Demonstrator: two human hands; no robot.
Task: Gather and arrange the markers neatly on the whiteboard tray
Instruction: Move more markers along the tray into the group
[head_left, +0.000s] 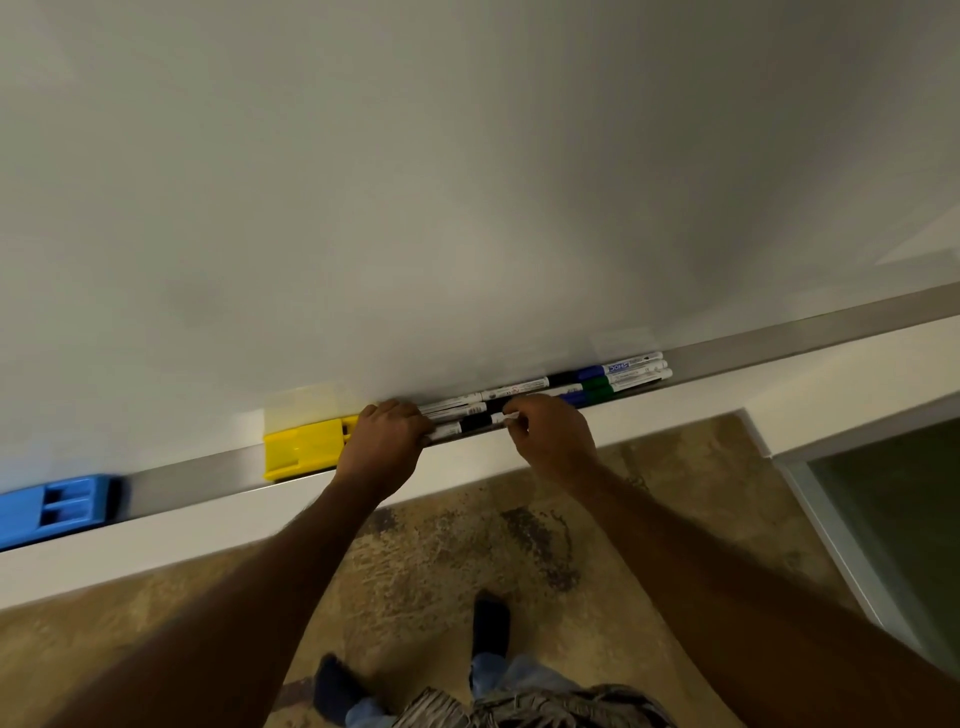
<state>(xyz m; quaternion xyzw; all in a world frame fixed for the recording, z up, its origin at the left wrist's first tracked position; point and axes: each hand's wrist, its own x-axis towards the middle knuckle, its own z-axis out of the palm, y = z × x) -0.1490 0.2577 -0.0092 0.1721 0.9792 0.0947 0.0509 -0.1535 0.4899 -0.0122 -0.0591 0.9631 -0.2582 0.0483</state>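
- While the left hand (387, 441) lies curled over the near ends of the markers (545, 395), beside the yellow eraser (301, 449), the right hand (550, 431) pinches one white-barrelled marker (496, 419) between thumb and fingertip; the step in hand looks like squaring the bundle into line.
- The left hand's fingers are bent down onto the marker ends, pressing rather than clearly clamped; whether they grip anything cannot be told.
- The tray (753, 343) is the only holder here: a long metal ledge under the whiteboard (467, 182). Between and beyond the hands it carries the markers in roughly three rows, lying lengthwise and touching, with black caps near the right hand and blue and green caps farther out past it.
- Outside the left hand sits the yellow eraser, touching it; well beyond that, a blue eraser (57, 506) rests on the same ledge.
- The next move probably calls for seating the pinched marker flat against its neighbours, then nudging the ends flush, gently, since round barrels roll off a shallow ledge.
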